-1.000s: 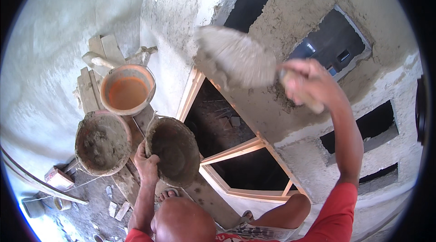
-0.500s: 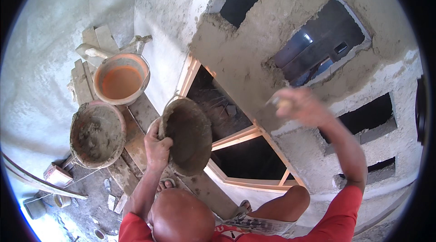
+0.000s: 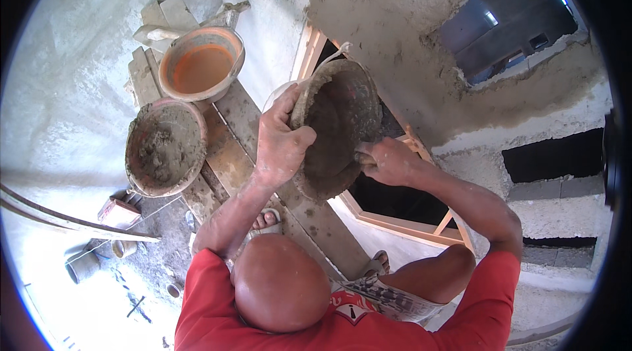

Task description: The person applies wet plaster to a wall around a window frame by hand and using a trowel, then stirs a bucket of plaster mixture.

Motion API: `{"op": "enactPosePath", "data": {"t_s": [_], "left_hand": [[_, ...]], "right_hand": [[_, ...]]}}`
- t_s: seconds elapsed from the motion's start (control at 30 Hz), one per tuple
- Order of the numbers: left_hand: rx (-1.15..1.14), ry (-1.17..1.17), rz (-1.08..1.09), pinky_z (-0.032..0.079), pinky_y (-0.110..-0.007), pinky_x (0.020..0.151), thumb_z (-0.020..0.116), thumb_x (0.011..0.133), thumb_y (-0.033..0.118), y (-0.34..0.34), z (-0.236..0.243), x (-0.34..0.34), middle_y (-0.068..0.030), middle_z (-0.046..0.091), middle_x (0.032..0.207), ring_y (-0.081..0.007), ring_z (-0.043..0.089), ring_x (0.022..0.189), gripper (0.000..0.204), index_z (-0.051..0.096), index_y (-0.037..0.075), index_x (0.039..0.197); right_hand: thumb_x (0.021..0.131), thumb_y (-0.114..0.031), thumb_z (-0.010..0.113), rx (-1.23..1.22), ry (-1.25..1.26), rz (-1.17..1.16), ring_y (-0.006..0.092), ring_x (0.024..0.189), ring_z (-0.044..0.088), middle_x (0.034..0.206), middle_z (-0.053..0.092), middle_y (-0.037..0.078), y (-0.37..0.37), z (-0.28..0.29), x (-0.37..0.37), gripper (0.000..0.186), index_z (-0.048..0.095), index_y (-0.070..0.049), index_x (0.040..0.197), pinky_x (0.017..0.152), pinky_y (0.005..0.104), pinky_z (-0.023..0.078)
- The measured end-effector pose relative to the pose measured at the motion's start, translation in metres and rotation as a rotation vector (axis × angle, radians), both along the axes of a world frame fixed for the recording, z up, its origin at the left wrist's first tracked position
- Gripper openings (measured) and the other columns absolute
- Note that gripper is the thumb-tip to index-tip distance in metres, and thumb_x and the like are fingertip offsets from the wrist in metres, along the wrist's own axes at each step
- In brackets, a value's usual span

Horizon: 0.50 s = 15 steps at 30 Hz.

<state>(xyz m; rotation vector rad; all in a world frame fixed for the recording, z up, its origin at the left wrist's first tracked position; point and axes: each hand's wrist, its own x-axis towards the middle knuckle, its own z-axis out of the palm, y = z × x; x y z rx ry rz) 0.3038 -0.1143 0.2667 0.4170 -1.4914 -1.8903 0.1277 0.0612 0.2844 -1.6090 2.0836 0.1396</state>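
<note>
My left hand [image 3: 283,134] grips the near left rim of a mortar-caked bucket [image 3: 361,91], which is tilted so its mouth faces me. Grey mortar coats the inside, and a wire handle [image 3: 342,49] stands at its far edge. My right hand [image 3: 388,161] is at the bucket's right rim, fingers curled and closed, with fingertips just inside the mouth. What those fingers hold, if anything, is hidden. Beyond the bucket, wet-looking plaster [image 3: 415,68] covers part of the wall.
On scaffold planks [image 3: 230,170] at left stand an orange-lined bucket [image 3: 205,61] and a mortar-filled tub [image 3: 202,137]. Wood scraps [image 3: 172,12] lie behind them. A wooden window frame [image 3: 395,227] is below the plaster; rectangular wall openings [image 3: 553,153] are at right. Containers [image 3: 82,265] stand on the ground, lower left.
My right hand has come down and left from beside the wall to the bucket's rim. My left hand has raised the bucket up and to the right. The view has shifted.
</note>
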Motion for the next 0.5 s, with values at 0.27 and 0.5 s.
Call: {"op": "enactPosePath", "data": {"t_s": [0.27,0.5], "left_hand": [[0.169,-0.008,0.062,0.05,-0.023,0.085,0.052,0.066,-0.012,-0.006,-0.004,0.013,-0.0065,0.068,0.111,-0.011,0.063,0.095,0.063,0.059,-0.007,0.129],[0.179,-0.017,0.118,0.05,-0.024,0.082,0.052,0.063,-0.011,-0.007,-0.015,0.018,-0.0058,0.069,0.107,-0.011,0.063,0.091,0.061,0.062,-0.006,0.123]], "right_hand": [[0.087,-0.024,0.067,-0.343,-0.148,-0.129,0.0403,0.087,0.068,0.092,0.07,0.021,0.039,-0.022,-0.008,0.039,0.06,-0.004,0.119,0.079,0.05,0.054],[0.087,-0.023,0.07,-0.447,-0.005,-0.06,0.0414,0.086,0.068,0.093,0.071,0.022,0.035,0.03,-0.022,0.037,0.061,-0.002,0.116,0.079,0.0472,0.055]]}}
